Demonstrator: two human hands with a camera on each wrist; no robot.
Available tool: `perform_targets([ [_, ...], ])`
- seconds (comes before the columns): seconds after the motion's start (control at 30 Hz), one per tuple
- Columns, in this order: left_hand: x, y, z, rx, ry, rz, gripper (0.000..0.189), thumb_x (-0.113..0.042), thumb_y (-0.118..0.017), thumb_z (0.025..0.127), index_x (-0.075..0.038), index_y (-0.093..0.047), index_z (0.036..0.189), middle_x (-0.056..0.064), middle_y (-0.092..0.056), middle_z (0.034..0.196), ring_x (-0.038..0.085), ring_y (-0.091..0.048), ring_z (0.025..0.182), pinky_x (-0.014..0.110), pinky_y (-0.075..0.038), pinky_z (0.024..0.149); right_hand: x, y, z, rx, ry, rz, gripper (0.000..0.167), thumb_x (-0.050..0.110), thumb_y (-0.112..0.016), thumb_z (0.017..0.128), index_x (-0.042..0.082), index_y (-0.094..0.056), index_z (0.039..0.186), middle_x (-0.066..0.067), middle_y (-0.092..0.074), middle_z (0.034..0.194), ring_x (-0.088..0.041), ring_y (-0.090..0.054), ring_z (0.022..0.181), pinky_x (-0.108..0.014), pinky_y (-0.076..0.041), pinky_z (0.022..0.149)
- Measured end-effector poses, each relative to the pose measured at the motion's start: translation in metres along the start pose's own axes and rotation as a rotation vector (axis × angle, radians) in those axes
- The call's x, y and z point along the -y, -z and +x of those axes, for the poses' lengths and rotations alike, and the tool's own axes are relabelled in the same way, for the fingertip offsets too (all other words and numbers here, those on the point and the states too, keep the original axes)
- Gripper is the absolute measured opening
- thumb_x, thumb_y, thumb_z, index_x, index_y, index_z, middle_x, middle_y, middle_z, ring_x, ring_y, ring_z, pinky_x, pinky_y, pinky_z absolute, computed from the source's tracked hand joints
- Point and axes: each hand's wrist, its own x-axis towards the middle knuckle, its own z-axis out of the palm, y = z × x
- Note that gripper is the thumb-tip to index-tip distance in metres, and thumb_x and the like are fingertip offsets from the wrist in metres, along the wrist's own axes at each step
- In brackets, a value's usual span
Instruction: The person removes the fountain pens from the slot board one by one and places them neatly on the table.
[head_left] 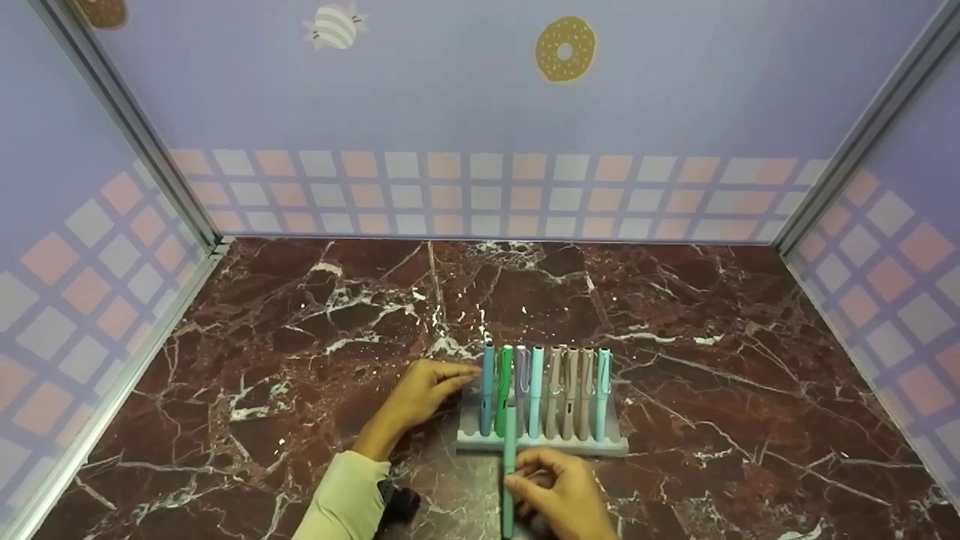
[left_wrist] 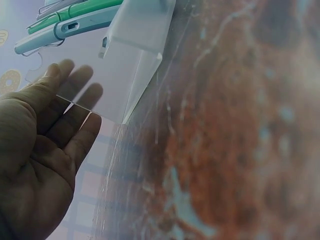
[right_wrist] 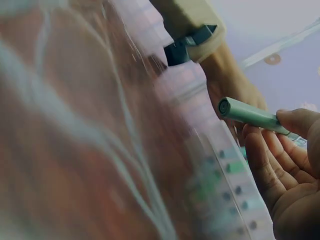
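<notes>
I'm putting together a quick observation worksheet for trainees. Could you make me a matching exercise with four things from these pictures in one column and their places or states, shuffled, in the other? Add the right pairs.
Column one
1. Right hand
2. Left hand
3. Bright green pen
4. Slate-blue pen

Column two (sides as in the head view)
A. Leftmost in the row of pens
B. At the left edge of the pen stand
C. Pinching a muted-green pen
D. Second from the left in the row

Right pairs: 1-C, 2-B, 3-D, 4-A
</notes>
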Motion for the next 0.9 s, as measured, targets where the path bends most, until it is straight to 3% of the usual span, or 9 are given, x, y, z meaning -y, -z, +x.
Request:
perform_targets([
  [0.17, 0.0, -0.001, 0.0, -0.001, 0.006, -0.024, 0.021, -0.007, -0.063, 0.097, -0.001, -0.073, 0.114, 0.014, -0.073, 0.115, 0.029, -0.072, 0.105, 0.031, -0.058, 0.094, -0.002, -0.013, -0.003, 0.032, -0.027, -0.019, 0.022, 0.011, -0.079, 0.085, -0.006, -0.068, 0.095, -0.013, -0.072, 0.081, -0.009, -0.066, 0.056, -0.035, -0.062, 0.052],
  [0.47, 0.002, -0.001, -0.001, -0.003, 0.019, 0.003, 0.021, -0.012, -0.064, 0.097, -0.004, -0.074, 0.114, 0.011, -0.073, 0.116, 0.027, -0.072, 0.105, 0.034, -0.057, 0.096, -0.006, -0.03, -0.004, 0.07, -0.066, 0.018, 0.018, 0.004, -0.078, 0.084, -0.008, -0.067, 0.091, -0.01, -0.071, 0.077, -0.005, -0.066, 0.058, -0.029, -0.062, 0.053],
  [0.7, 0.0, 0.0, -0.001, -0.002, 0.009, 0.022, 0.021, -0.011, -0.063, 0.098, -0.003, -0.074, 0.114, 0.013, -0.073, 0.115, 0.027, -0.072, 0.104, 0.034, -0.058, 0.095, -0.008, -0.037, -0.005, 0.041, -0.075, -0.066, 0.016, 0.006, -0.08, 0.081, -0.005, -0.069, 0.086, -0.007, -0.071, 0.073, -0.002, -0.063, 0.059, -0.02, -0.059, 0.055],
  [0.9, -0.001, 0.0, 0.0, -0.006, -0.007, 0.02, 0.021, -0.01, -0.063, 0.097, -0.001, -0.073, 0.114, 0.013, -0.073, 0.115, 0.027, -0.072, 0.104, 0.034, -0.058, 0.095, -0.007, -0.043, -0.004, 0.065, -0.104, -0.131, 0.016, 0.009, -0.082, 0.081, -0.001, -0.07, 0.084, -0.003, -0.07, 0.072, -0.003, -0.062, 0.06, -0.016, -0.056, 0.056],
])
